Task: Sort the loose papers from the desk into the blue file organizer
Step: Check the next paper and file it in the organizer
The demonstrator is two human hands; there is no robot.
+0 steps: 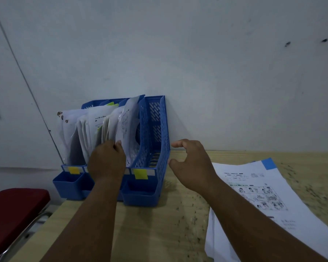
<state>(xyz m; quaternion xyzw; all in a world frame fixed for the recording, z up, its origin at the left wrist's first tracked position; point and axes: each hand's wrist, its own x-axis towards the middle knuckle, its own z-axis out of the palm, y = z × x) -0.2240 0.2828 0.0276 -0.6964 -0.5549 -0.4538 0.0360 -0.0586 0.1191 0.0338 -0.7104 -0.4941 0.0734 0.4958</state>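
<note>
The blue file organizer point(160, 133) stands against the wall at the desk's far left, with yellow sticky labels on its front. Its left slots hold several white sheets; the rightmost slot looks empty. My left hand point(107, 159) reaches into the third slot and grips the lower edge of the papers point(126, 129) standing there, thumb on the front sheet. My right hand point(191, 163) hovers just right of the organizer, fingers relaxed and spread, holding nothing. A stack of loose papers point(273, 205) with printed pictures lies on the desk at the right, under my right forearm.
The wooden desk point(159, 224) has dark specks over its surface. A red-cushioned chair point(13, 210) with a metal frame stands left of the desk. The white wall rises directly behind the organizer.
</note>
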